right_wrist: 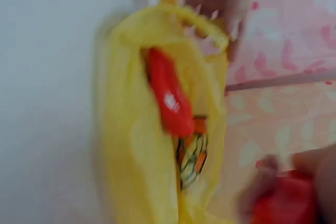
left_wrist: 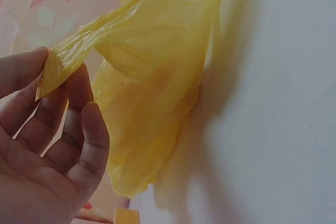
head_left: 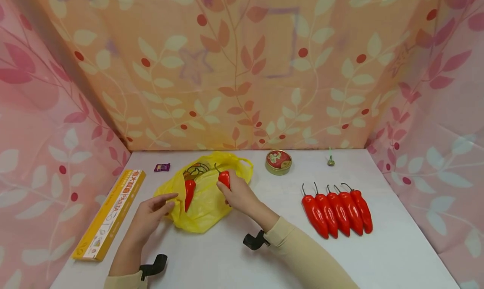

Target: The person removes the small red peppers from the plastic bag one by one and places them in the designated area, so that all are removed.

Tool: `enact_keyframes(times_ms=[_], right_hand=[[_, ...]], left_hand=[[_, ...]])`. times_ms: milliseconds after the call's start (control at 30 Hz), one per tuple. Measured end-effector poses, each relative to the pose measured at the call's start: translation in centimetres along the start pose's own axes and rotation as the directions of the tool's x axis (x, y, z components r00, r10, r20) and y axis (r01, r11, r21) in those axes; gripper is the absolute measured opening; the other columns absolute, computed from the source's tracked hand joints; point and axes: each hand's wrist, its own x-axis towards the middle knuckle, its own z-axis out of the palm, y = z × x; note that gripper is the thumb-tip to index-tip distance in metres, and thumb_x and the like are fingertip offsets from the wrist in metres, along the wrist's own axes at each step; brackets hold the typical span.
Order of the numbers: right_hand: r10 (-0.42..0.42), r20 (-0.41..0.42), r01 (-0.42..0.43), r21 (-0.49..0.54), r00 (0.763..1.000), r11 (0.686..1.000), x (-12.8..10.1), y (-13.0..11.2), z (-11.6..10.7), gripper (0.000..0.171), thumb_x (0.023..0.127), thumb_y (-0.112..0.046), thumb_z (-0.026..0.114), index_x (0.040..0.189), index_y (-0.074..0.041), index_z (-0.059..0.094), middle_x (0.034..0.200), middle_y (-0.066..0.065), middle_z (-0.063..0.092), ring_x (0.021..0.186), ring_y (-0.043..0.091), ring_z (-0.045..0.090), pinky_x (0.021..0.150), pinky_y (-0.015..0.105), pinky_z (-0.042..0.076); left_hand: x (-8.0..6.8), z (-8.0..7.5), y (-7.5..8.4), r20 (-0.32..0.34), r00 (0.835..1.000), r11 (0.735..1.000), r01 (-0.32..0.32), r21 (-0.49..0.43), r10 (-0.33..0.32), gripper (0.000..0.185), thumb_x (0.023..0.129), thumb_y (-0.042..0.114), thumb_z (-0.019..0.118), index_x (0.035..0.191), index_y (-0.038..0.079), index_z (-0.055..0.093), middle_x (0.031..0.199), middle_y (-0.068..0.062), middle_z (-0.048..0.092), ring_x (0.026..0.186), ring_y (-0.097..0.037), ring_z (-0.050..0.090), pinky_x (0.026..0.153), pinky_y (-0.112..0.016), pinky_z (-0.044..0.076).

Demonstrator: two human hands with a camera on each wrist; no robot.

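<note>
A yellow plastic bag [head_left: 211,209] lies spread on the table with its mouth open. Inside it rests a red chili pepper [head_left: 190,192], beside a patterned item [head_left: 197,169] with black lines and orange, whose kind I cannot tell. My left hand [head_left: 148,218] pinches the bag's near-left edge between thumb and fingers, as the left wrist view also shows. Over the bag's right side, my right hand [head_left: 242,193] grips another red chili pepper [head_left: 224,178] with a dark stem; its lower end is hidden by the hand.
Several red chili peppers [head_left: 338,213] lie in a row at the right. Behind them is a small green item [head_left: 330,161]. A round red-and-gold tin [head_left: 278,162] stands at the back. On the left lie a yellow pasta box [head_left: 109,215] and a small purple packet [head_left: 162,167].
</note>
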Motion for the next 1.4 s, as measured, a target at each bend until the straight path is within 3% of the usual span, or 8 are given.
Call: enact_keyframes(times_ms=[133,467,600,700,833,1000,1200,1400], right_hand=[[-0.039,-0.095,0.040,0.011,0.995,0.999,-1.0,0.7,-1.3,0.050,0.100,-0.050,0.057,0.130,-0.011,0.046,0.089,0.012,0.066,0.051,0.019,0.061,0.050,0.029,0.054],[-0.033,-0.092,0.042,0.101,0.995,0.994,-3.8,1.9,-5.5,0.045,0.101,-0.055,0.052,0.122,-0.015,0.050,0.077,0.014,0.063,0.048,0.025,0.061,0.049,0.035,0.055],[0.016,-0.144,-0.010,0.043,0.989,0.999,-4.3,3.3,-7.4,0.046,0.101,-0.055,0.052,0.131,-0.021,0.051,0.090,0.007,0.066,0.072,0.022,0.065,0.065,0.035,0.057],[0.084,-0.153,-0.084,0.012,0.985,0.996,-5.0,4.0,-8.7,0.052,0.101,-0.049,0.054,0.145,-0.024,0.041,0.110,0.008,0.066,0.097,0.024,0.062,0.077,0.040,0.056],[0.191,-0.124,-0.188,0.035,0.974,0.982,-6.3,5.1,-10.1,0.071,0.097,-0.031,0.061,0.155,-0.021,0.020,0.130,0.019,0.056,0.112,0.034,0.058,0.080,0.048,0.056],[0.236,-0.139,-0.232,0.046,0.962,0.972,-7.6,6.9,-11.4,0.077,0.088,-0.032,0.076,0.149,-0.017,0.031,0.136,0.018,0.052,0.118,0.036,0.057,0.079,0.045,0.060],[0.195,-0.191,-0.219,-0.114,0.962,0.969,-10.2,8.9,-12.0,0.068,0.084,-0.043,0.081,0.144,-0.026,0.052,0.121,0.012,0.065,0.108,0.028,0.062,0.072,0.039,0.061],[0.133,-0.288,-0.232,-0.345,0.948,0.909,-11.8,10.0,-11.9,0.066,0.086,-0.035,0.079,0.144,-0.017,0.053,0.123,0.013,0.062,0.105,0.028,0.059,0.070,0.042,0.061]], left_hand=[[0.1,0.1,0.1,0.008,1.000,1.000,0.012,0.003,-0.012,0.044,0.101,0.039,0.062,0.140,0.019,0.062,0.146,-0.010,0.052,0.123,-0.025,0.043,0.087,-0.015,0.051],[0.0,0.1,-0.1,0.002,1.000,1.000,0.018,-0.002,-0.018,0.043,0.101,0.036,0.063,0.139,0.017,0.062,0.149,-0.010,0.049,0.126,-0.025,0.041,0.086,-0.014,0.050],[0.0,0.2,-0.3,0.017,0.999,0.999,0.036,-0.013,-0.036,0.045,0.100,0.036,0.063,0.141,0.017,0.061,0.151,-0.010,0.048,0.126,-0.025,0.042,0.087,-0.014,0.050],[0.1,0.4,-0.5,0.017,0.999,0.999,0.035,-0.017,-0.035,0.044,0.101,0.035,0.062,0.140,0.016,0.061,0.149,-0.009,0.050,0.123,-0.024,0.044,0.087,-0.014,0.051],[0.3,0.5,-0.5,0.017,1.000,1.000,0.021,-0.013,-0.021,0.043,0.101,0.035,0.062,0.139,0.016,0.062,0.147,-0.009,0.052,0.119,-0.024,0.046,0.087,-0.015,0.052],[0.4,0.6,-0.3,0.015,1.000,1.000,0.013,0.010,-0.013,0.043,0.100,0.037,0.063,0.139,0.016,0.063,0.144,-0.010,0.054,0.116,-0.024,0.047,0.086,-0.017,0.053],[0.3,0.3,0.0,0.008,1.000,1.000,0.012,0.027,-0.012,0.041,0.101,0.034,0.062,0.138,0.016,0.063,0.143,-0.010,0.054,0.116,-0.024,0.046,0.085,-0.017,0.052],[0.3,0.0,-0.1,0.014,0.999,0.999,0.029,0.038,-0.030,0.043,0.101,0.037,0.062,0.139,0.017,0.062,0.145,-0.011,0.052,0.121,-0.026,0.045,0.086,-0.016,0.051]])
